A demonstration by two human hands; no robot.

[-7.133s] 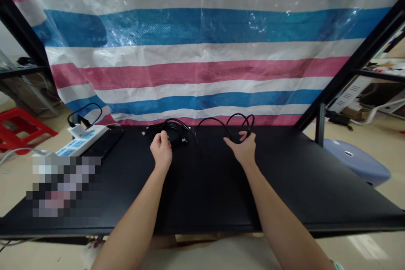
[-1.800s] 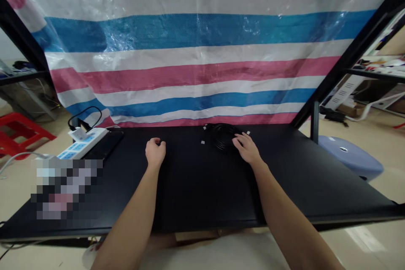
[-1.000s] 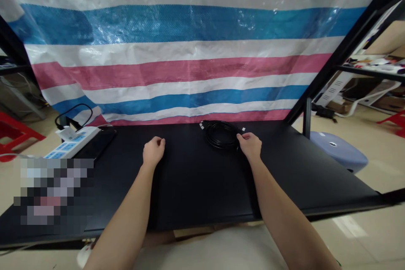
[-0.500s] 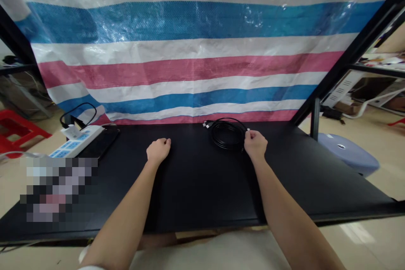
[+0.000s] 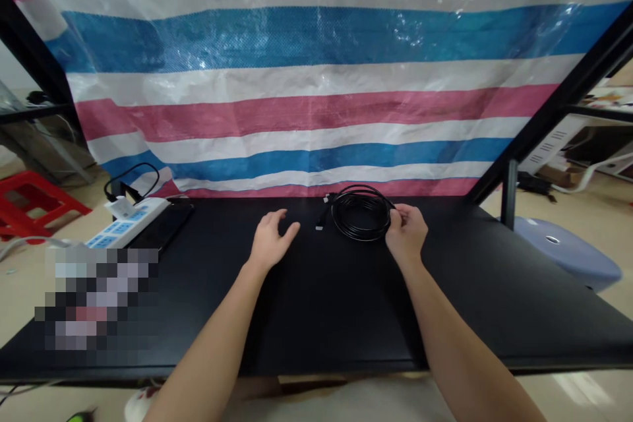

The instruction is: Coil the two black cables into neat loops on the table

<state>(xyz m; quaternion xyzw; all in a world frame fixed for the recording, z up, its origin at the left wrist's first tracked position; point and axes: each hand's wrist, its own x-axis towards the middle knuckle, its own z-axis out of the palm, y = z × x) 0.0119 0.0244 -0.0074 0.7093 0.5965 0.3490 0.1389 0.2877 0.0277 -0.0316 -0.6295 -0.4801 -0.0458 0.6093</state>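
A coiled black cable [image 5: 341, 223] lies at the back of the black table [image 5: 326, 303], its loops forming a ring. Two light-tipped plugs stick out on the coil's left side; one plug [image 5: 319, 227] points toward the table's front. My right hand [image 5: 408, 231] is closed on the right edge of the coil, thumb and fingers pinching it. To the left of the plugs, my left hand [image 5: 271, 237] is open over the table, thumb apart from the fingers, holding nothing and not touching the cable.
On the left stand a white power strip [image 5: 119, 227] with a charger plugged in and a dark flat device [image 5: 163, 224] beside it. A striped plastic sheet [image 5: 306, 112] hangs behind the table. A red stool [image 5: 39, 201] and a bluish stool [image 5: 558, 247] stand on the floor.
My left hand has opened from a fist and moved right, nearer the plugs. One plug has swung out toward the front. My right hand stays on the coil. The view has shifted slightly.
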